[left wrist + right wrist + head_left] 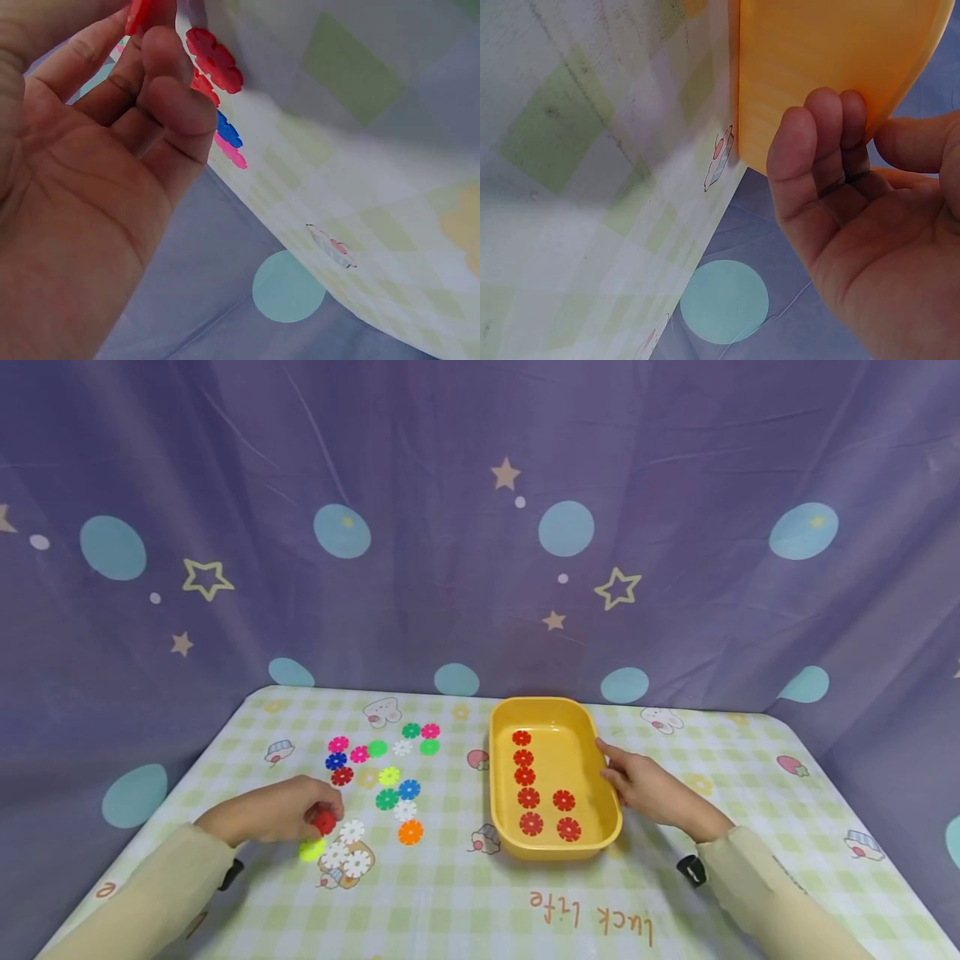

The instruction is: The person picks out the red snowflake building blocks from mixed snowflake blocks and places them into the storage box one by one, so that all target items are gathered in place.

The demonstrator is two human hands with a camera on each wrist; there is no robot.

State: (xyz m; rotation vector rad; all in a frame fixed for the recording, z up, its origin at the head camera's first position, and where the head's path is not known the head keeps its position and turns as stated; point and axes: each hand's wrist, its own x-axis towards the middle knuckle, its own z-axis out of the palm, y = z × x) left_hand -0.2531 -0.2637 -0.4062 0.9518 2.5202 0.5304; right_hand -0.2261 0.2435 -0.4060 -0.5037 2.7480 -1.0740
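My left hand (288, 810) is over the left part of the table and pinches a red snowflake disc (138, 16) between thumb and fingers. Another red disc (215, 60) shows just past its fingertips in the left wrist view. Close to this hand lie a yellow disc (312, 849) and several white discs (357, 863). My right hand (643, 783) grips the right side of a yellow tray (609, 835), its thumb at the rim and its fingers against the outer wall. Inside the tray, several red discs (528, 797) lie mostly in a column along the left side.
Loose discs are scattered left of the tray, among them an orange disc (410, 832), a light blue disc (409, 789), a dark blue disc (336, 762) and a pink disc (339, 744). A checked cloth (420, 910) covers the table. A purple curtain (450, 610) hangs behind it.
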